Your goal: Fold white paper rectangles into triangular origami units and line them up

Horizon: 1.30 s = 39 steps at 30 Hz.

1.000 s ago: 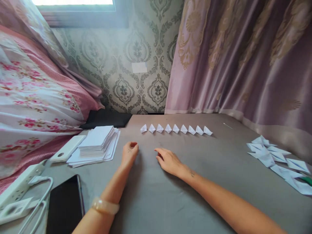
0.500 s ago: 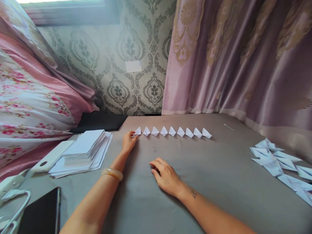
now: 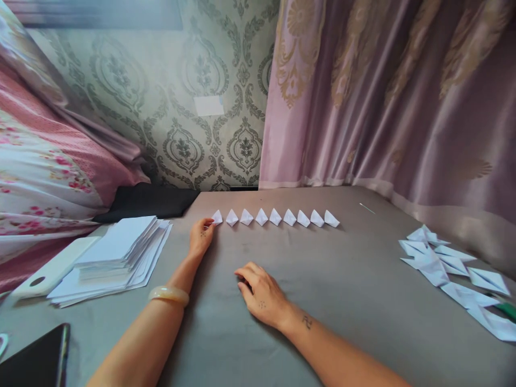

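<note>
Several small folded white paper pieces stand in a row across the back of the table. My left hand (image 3: 201, 236), wearing a pale bangle (image 3: 169, 294), is at the row's left end. Its thumb and fingertips pinch the left side of the leftmost folded paper piece (image 3: 217, 217), which sits on the cloth. Nearer to me, my right hand (image 3: 262, 294) rests on the grey tablecloth (image 3: 322, 301). Its fingers are loosely bent, the thumb stands apart, and no object shows in it.
A stack of white paper (image 3: 116, 252) lies at the left, beside a white flat device (image 3: 52, 271). A dark phone (image 3: 38, 357) is at the front left, black cloth (image 3: 149, 201) behind. More folded papers (image 3: 435, 269) lie at the right, with a cotton swab (image 3: 366, 208) farther back.
The view has turned slightly right, so everything sits farther left in the picture. A green thing now shows by the papers at the right edge. Both hands keep their places on the table.
</note>
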Each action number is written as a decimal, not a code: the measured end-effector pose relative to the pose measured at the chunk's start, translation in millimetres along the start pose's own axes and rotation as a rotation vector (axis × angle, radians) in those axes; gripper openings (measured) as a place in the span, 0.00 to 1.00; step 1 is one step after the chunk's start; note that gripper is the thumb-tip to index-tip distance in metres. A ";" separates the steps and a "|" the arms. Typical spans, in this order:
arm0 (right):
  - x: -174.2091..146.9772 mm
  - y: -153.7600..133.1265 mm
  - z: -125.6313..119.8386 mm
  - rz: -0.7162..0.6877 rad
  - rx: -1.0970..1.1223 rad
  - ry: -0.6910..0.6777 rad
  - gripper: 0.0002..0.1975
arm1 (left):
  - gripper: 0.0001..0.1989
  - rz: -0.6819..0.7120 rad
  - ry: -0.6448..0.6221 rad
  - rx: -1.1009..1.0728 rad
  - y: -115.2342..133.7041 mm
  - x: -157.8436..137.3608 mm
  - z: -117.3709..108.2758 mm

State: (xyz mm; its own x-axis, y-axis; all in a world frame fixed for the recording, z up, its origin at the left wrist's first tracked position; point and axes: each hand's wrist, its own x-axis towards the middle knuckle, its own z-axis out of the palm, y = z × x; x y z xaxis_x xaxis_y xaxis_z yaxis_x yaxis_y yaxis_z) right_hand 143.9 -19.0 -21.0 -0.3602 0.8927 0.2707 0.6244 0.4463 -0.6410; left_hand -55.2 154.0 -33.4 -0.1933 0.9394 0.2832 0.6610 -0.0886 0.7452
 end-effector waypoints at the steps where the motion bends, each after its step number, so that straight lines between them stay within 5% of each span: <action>1: -0.3 0.0 0.2 0.004 0.002 -0.001 0.13 | 0.17 -0.001 -0.001 -0.001 0.5 0.1 -0.1; 24: -5.7 0.3 0.2 -0.070 -0.095 -0.015 0.12 | 0.25 0.010 -0.008 0.008 9.5 -7.7 -15.7; 27: -10.1 -0.7 -2.8 -0.107 -0.129 -0.048 0.12 | 0.21 0.002 -0.025 0.018 15.5 -13.6 -42.7; 31: -25.7 -12.5 -17.1 -0.164 -0.157 -0.165 0.14 | 0.18 0.009 0.045 0.035 10.2 -19.3 -111.1; 36: -44.2 -30.5 -42.0 -0.178 -0.200 -0.337 0.13 | 0.15 -0.075 0.217 0.102 -28.7 -26.8 -217.6; 39: -48.0 -34.6 -39.8 -0.090 -0.163 -0.338 0.14 | 0.14 -0.132 0.240 0.111 -52.6 -36.4 -257.0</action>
State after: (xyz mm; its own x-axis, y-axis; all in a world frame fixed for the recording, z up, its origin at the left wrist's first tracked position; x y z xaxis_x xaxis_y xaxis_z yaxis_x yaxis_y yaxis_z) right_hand 167.2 -74.8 16.8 -0.6099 0.7908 0.0518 0.6718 0.5506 -0.4955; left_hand -269.3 39.4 72.2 -0.4401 0.8342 0.3322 0.6912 0.0786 0.7184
